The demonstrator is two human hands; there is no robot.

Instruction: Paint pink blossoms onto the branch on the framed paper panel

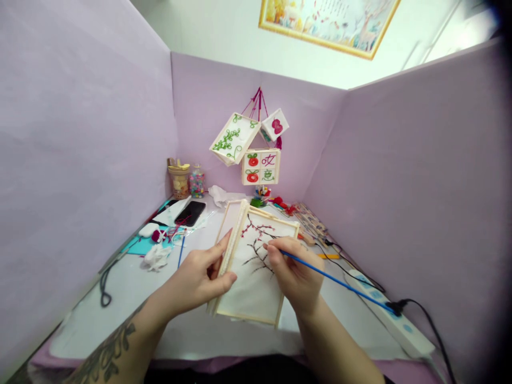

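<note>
1. Your left hand (204,274) grips the wood-framed paper lantern (244,298) by its left upright edge, thumb on the front and fingers curled behind, closed to the thickness of the frame.
2. Your right hand (296,266) pinches the blue-handled paintbrush (332,278) near its tip, thumb and fingertips drawn together; the tip is at the dark branch with red blossoms painted on the lantern's front panel.
3. The lantern leans in front of you, over the near middle of the white tabletop (116,325); whether its lower edge touches the surface, you cannot tell from this view.
4. To your right, the brush's far end overlaps the white power strip (416,341) in view, close to the black plug (398,307); contact there is unclear.
5. On your left, tabletop shows between your forearm and the looped black cord (104,290); beyond your hand lie a second blue rod (181,252), crumpled tissue (155,258) and a smartphone (190,213).
6. Lilac partitions (420,160) bound both sides and the back, where decorated lanterns (236,137) hang above the far table edge.
</note>
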